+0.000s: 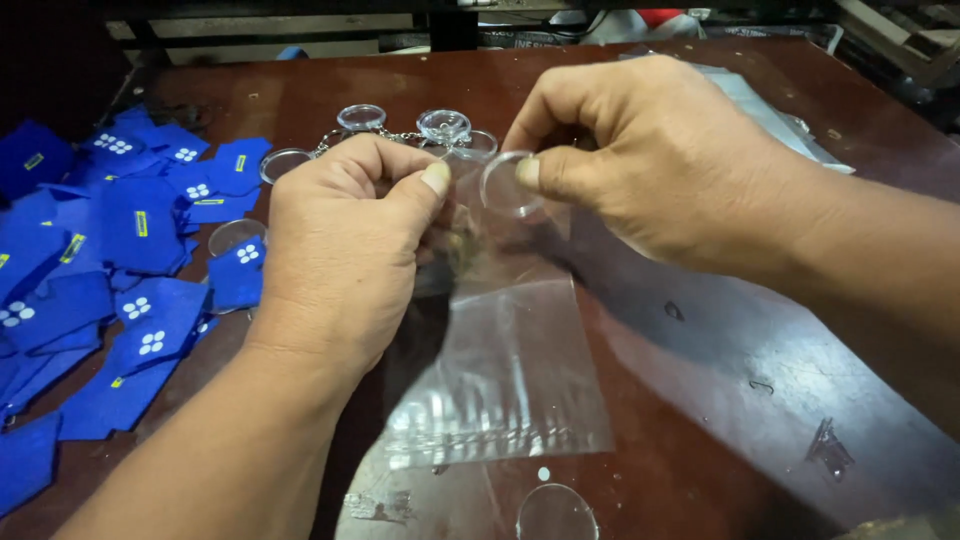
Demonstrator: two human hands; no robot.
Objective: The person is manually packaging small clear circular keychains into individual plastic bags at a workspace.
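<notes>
Clear plastic bag (510,370) hangs from the fingers, long axis running from the fingers toward the person, mouth end up at the fingertips, closed end lowest and lying on the dark red surface (700,420). Left hand (340,250): knuckles up, fingers curled, thumb pinching the bag's upper edge. Right hand (650,160): back of hand up, thumb and forefinger pinching a clear round disc (508,185) at the bag's mouth, just beside the left thumb tip. Beyond the fingers, more clear discs on chains (405,128). Left of the left hand, blue fabric pieces (120,270) lie heaped. Another clear disc (556,512) sits below the bag's lower end.
</notes>
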